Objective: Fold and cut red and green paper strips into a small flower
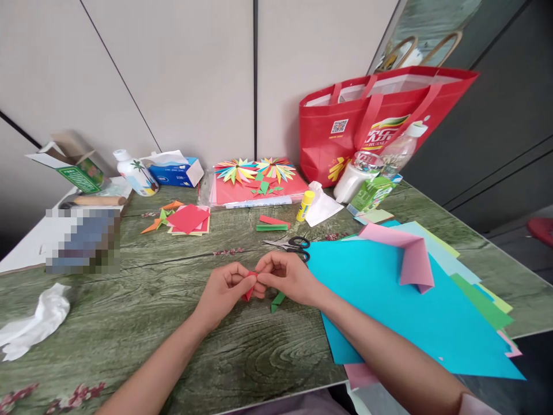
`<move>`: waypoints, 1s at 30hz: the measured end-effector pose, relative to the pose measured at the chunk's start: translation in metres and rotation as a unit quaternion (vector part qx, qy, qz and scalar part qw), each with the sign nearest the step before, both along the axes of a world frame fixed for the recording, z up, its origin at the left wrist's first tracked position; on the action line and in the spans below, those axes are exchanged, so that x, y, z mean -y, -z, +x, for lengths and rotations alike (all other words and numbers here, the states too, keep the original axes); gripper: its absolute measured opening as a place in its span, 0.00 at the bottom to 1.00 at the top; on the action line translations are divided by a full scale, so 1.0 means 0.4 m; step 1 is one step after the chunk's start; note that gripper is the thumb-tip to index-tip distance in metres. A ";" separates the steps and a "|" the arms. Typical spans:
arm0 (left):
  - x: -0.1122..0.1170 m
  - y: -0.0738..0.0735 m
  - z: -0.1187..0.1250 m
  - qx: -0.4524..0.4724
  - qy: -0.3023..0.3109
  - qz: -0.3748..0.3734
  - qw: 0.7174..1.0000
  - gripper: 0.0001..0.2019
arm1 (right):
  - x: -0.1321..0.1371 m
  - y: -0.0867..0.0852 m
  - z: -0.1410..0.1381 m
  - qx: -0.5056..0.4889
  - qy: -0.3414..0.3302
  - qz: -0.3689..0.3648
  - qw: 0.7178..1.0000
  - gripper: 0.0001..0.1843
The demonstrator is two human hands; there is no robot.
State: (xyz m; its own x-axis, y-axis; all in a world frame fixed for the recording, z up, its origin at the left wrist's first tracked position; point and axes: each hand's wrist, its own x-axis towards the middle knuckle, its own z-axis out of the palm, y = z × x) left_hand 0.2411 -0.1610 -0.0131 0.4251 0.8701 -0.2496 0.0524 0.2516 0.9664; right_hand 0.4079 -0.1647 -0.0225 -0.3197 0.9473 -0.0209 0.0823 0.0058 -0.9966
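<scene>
Both my hands meet over the near middle of the table, pinching one small folded piece of red paper (247,295). My left hand (224,291) has thumb and fingers closed on it from the left. From the right, my right hand (294,279) grips its upper edge between thumb and fingertips; much of the paper is hidden by the fingers. A folded green paper strip (277,302) lies on the table just below my right hand. Black-handled scissors (298,245) rest right behind that hand. Farther back are a red and a green folded strip (273,223).
Large coloured sheets (389,300) cover the right side, a folded pink piece (417,256) on top. A yellow glue stick (305,206) stands behind the scissors. Red paper squares (189,219) lie back left, crumpled tissue (41,317) at left. A red bag (328,138) stands at the back.
</scene>
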 end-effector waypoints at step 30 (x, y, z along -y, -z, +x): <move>-0.005 -0.006 -0.004 0.096 0.039 -0.124 0.987 0.13 | -0.011 -0.001 0.001 -0.079 0.007 -0.050 0.996 0.17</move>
State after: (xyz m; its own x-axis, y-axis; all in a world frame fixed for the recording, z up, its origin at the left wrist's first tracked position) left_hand 0.2395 -0.1590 -0.0108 0.5484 0.7547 -0.3602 -0.0963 0.4848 0.8693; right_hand 0.4082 -0.1602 -0.0222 -0.3124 0.9476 -0.0663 -0.0757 -0.0944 -0.9927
